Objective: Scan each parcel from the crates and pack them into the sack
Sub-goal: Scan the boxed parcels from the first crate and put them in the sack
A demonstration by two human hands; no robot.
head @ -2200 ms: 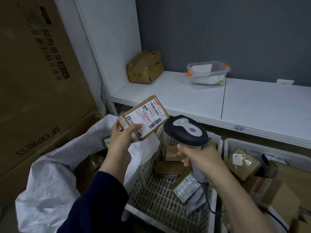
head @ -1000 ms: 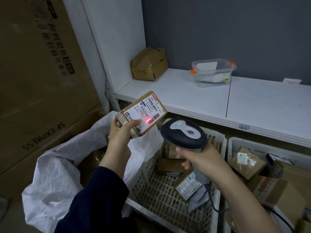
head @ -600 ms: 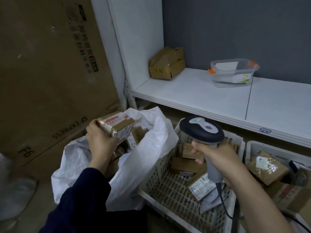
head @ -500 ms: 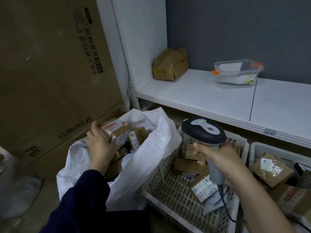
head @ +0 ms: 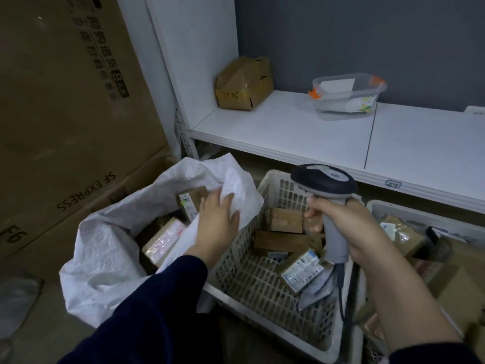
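The white woven sack (head: 102, 258) stands open at lower left with several brown parcels inside, among them one with a pinkish label (head: 164, 239). My left hand (head: 217, 227) hovers empty over the sack's right rim, fingers spread. My right hand (head: 343, 224) grips the grey handle of the barcode scanner (head: 324, 181), held above the white slotted crate (head: 252, 279). The crate holds a few brown parcels (head: 284, 219) and a labelled one (head: 301, 269). A second crate (head: 388, 206) at the right holds more parcels (head: 404, 233).
Large SF EXPRESS cardboard boxes (head: 60, 106) stand at the left. A white shelf (head: 288, 130) runs behind the crates with a dented brown box (head: 244, 86) and a clear plastic tub (head: 346, 97) on it. The scanner cable (head: 341, 292) hangs into the crate.
My left hand carried the scanned parcel down into the sack, let it go, and now rises empty toward the crate. The scanner stays in my right hand.
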